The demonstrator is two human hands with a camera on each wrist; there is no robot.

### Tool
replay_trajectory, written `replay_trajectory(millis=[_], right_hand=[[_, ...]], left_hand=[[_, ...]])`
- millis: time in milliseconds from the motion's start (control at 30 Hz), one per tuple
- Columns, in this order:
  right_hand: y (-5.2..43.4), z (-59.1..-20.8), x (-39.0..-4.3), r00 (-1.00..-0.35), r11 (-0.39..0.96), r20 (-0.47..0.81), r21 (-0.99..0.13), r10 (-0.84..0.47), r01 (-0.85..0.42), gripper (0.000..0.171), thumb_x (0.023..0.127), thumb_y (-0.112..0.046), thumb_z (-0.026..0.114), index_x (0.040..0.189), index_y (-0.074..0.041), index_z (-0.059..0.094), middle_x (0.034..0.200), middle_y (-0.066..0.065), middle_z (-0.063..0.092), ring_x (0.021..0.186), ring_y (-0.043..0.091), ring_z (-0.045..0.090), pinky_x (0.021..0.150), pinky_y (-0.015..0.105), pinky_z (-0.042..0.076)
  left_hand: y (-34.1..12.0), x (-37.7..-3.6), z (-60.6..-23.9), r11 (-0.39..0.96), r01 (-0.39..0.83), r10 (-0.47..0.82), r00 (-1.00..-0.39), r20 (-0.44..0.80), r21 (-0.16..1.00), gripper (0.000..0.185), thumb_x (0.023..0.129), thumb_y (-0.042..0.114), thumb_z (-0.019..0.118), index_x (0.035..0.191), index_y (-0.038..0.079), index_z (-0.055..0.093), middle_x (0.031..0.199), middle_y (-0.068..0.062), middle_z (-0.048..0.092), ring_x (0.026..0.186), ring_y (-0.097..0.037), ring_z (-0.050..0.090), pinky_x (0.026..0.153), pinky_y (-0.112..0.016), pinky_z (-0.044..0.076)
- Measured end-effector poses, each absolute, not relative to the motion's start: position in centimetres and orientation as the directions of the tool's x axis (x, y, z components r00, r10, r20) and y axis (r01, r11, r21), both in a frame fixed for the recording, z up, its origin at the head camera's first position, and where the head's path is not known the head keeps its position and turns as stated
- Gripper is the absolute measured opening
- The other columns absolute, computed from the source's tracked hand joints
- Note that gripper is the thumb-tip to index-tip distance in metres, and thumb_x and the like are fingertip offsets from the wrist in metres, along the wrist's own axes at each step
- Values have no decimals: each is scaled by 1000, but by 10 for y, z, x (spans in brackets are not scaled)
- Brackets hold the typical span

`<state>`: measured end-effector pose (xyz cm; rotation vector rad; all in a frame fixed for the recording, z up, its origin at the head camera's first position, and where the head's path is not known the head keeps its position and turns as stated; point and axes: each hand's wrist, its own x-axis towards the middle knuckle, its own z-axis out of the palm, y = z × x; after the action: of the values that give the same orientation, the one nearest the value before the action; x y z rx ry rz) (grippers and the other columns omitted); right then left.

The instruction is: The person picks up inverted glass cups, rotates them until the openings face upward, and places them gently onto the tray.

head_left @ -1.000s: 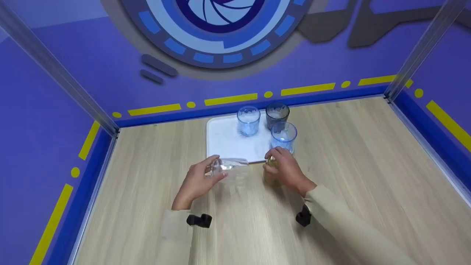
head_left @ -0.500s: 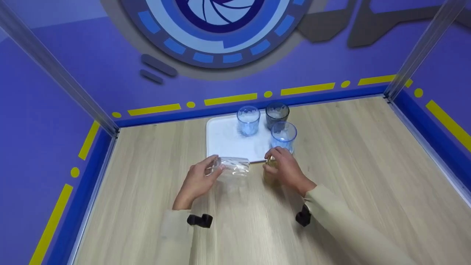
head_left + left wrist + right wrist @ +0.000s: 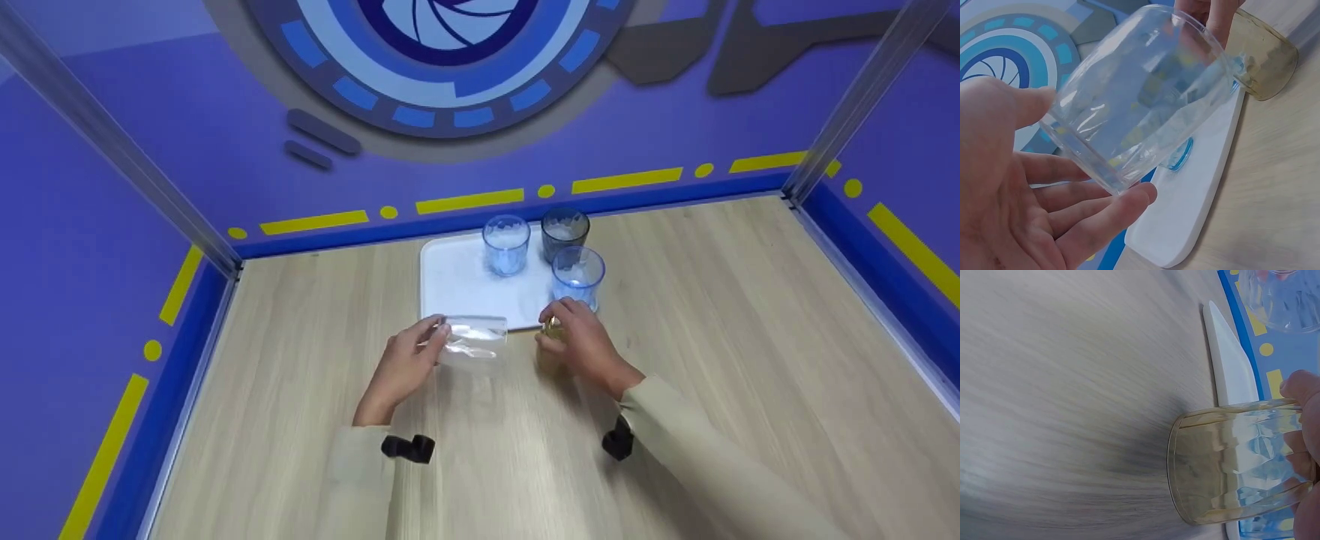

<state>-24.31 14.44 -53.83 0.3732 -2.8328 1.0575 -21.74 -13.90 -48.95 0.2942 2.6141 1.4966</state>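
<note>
My left hand [image 3: 399, 367] holds a clear drinking glass [image 3: 476, 345] on its side above the table, thumb and fingers at one end. In the left wrist view that clear glass [image 3: 1134, 95] is tilted, its other end pointing away from the palm. My right hand [image 3: 589, 349] grips an amber drinking glass [image 3: 1213, 464] by the end away from the table, and its fingers partly hide it in the head view. The amber glass is just in front of the tray's near edge. Whether it touches the table I cannot tell.
A white tray [image 3: 461, 285] lies near the back wall. On its right part stand a blue glass [image 3: 506, 251], a dark grey glass [image 3: 566, 236] and another blue glass [image 3: 579, 274], close behind my right hand. Wooden tabletop [image 3: 300, 390] extends around the tray.
In my left hand the clear glass has turned, so its side now lies more level across the head view. My left thumb has shifted up and leftward. The right hand stays put.
</note>
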Motion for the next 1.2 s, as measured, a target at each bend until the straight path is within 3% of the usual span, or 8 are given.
replay_trajectory(millis=[300, 533, 767, 967, 1200], right_hand=[[145, -538, -245, -967, 731, 159, -633, -198, -254, 22, 85, -22, 72, 102, -13, 61, 104, 4, 58, 101, 24, 52, 85, 39, 44], [145, -539, -244, -965, 734, 175, -627, -196, -263, 22, 85, -21, 72, 102, -11, 61, 103, 4, 58, 100, 25, 52, 84, 39, 44], [145, -541, -243, -956, 729, 216, -619, -199, -292, 21, 85, -20, 72, 100, -11, 62, 100, 5, 59, 99, 25, 53, 84, 39, 44], [144, -541, -243, -954, 733, 224, -612, -199, -297, 20, 84, -20, 72, 99, -11, 62, 100, 5, 59, 98, 25, 53, 83, 40, 45], [144, -540, -243, -959, 732, 207, -620, -194, -282, 21, 85, -20, 72, 100, -11, 62, 102, 5, 59, 100, 25, 53, 84, 39, 45]], left_hand=[[-137, -219, -490, 456, 102, 232, -973, -7, 884, 49, 103, 38, 42, 139, 7, 50, 127, -15, 63, 113, -29, 64, 79, -33, 59], [-134, -221, -492, 386, 36, 225, -973, -56, 922, 42, 105, 31, 38, 135, 6, 54, 101, -12, 63, 98, -21, 64, 78, -32, 59], [-133, -222, -494, 299, -3, 236, -969, -78, 954, 42, 106, 29, 33, 143, 14, 46, 131, -15, 54, 90, -18, 61, 78, -35, 59], [-131, -223, -494, 204, -45, 251, -963, -97, 978, 41, 107, 24, 31, 141, 10, 47, 112, -17, 54, 87, -18, 61, 76, -35, 59], [-131, -223, -495, 106, -104, 294, -947, -131, 989, 42, 107, 23, 26, 140, 6, 46, 113, -15, 57, 91, -19, 64, 77, -31, 58]])
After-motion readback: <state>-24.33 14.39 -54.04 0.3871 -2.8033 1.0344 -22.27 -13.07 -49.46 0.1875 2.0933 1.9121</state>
